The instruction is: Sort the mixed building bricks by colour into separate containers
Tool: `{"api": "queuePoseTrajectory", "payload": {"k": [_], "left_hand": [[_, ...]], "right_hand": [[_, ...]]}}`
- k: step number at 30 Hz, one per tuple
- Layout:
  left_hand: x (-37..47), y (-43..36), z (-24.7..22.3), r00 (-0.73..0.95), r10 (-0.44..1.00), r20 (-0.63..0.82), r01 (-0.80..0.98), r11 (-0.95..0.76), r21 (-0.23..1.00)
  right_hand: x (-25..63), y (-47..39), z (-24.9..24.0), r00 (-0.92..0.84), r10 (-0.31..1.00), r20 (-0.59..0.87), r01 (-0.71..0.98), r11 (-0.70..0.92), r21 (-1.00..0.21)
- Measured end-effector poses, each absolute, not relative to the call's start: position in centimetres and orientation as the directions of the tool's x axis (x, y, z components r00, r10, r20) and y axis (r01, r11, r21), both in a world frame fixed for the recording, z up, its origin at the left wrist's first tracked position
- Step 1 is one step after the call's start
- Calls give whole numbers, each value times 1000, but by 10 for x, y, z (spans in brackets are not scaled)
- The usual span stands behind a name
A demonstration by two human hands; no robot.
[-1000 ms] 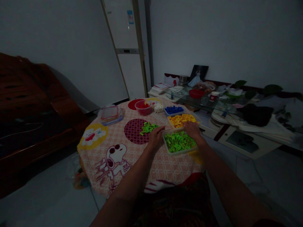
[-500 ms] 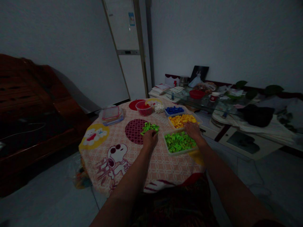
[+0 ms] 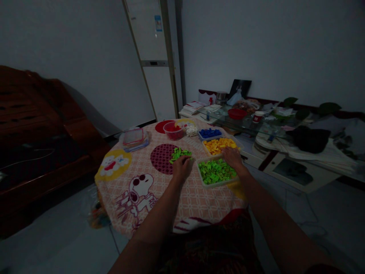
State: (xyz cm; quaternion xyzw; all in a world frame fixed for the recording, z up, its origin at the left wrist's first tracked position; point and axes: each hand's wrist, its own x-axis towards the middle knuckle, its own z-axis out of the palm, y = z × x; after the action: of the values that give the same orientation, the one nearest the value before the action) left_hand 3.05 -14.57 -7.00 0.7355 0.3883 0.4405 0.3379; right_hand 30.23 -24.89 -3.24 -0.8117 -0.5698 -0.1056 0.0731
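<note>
My left hand [image 3: 182,168] is low over the table, at the near edge of a loose pile of small green plastic pieces [image 3: 178,153]. Its thumb and fingers are drawn together in a pinch; whatever they hold is too small to make out. My right hand [image 3: 232,156] rests with its fingers stretched over the rims where two clear plastic boxes meet. The nearer box [image 3: 212,186] is full of green pieces, and the farther one [image 3: 205,148] holds yellow pieces [image 3: 218,145]. The right fingertips touch the edge of the yellow ones.
Behind stand a box of blue pieces [image 3: 210,133], a heap of white pieces [image 3: 191,131] and a round tub [image 3: 173,134] with red pieces. Stacked lids [image 3: 134,139] lie left on the patterned tablecloth [image 3: 196,201]. A cluttered glass-topped cabinet [image 3: 242,123] is at right.
My left hand has shifted slightly right and turned, its fingertips now at the right end of the green pile. My right hand stays at the box rims.
</note>
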Motion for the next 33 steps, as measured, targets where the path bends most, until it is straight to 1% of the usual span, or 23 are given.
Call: {"api": "queuePoseTrajectory", "payload": {"k": [3,6,10,12,14,17,19,21,24,28,31,33], "left_hand": [[39,-152,-70,351,859,372,91,-427,900],[50,-161,-70,397,822,408,-79,-413,907],[55,-165,-71,462,717,522,-130,-527,840],[52,-163,-73,436,705,558,-116,-572,812],[47,-160,-74,370,747,552,-52,-577,815],[39,-156,-76,253,822,510,91,-545,834],[35,-155,-75,231,836,499,172,-539,824],[33,-155,-74,252,824,508,242,-562,791],[34,-154,-71,265,786,558,350,-618,704],[39,-148,-66,320,726,609,502,-675,540],[44,-142,-65,386,739,552,628,-649,430],[46,-139,-65,407,773,486,693,-608,387]], "right_hand": [[303,-249,-32,326,912,249,943,-334,-13],[301,-250,-30,323,913,249,944,-331,-10],[298,-252,-26,323,917,235,941,-337,21],[298,-252,-26,327,916,234,940,-340,20],[298,-252,-28,327,913,243,940,-340,13],[300,-251,-32,321,908,268,942,-335,7],[301,-250,-35,320,906,279,942,-336,14],[302,-250,-36,320,905,281,940,-340,25],[302,-249,-35,319,908,273,940,-339,31],[301,-250,-32,315,913,259,941,-336,38],[300,-251,-31,318,913,254,941,-337,34],[300,-250,-30,325,913,247,940,-341,26]]}}
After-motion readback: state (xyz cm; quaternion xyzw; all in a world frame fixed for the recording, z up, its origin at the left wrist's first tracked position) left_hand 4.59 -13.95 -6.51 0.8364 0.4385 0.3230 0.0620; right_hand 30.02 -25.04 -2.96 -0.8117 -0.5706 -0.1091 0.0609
